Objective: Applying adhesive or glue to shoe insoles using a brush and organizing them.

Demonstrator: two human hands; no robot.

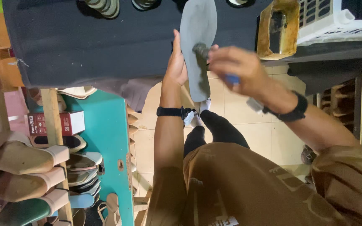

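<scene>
- The left hand [177, 62] clamped the grey shoe sole [197, 46] upright, above the dark bench [84, 42].
- The right hand [241, 67] was closed on a small brush [202, 51] pressed to the sole.
- Judged risk: hard strokes could twist the thin sole from that edge hold, or smear glue onto fingers.

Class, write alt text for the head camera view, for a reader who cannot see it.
Seen from above, a person's left hand holds a grey shoe sole upright while the right hand presses a small brush against it. Beside them stand a dark cloth-covered table, a stained glue tin and a rack of shoes.
</scene>
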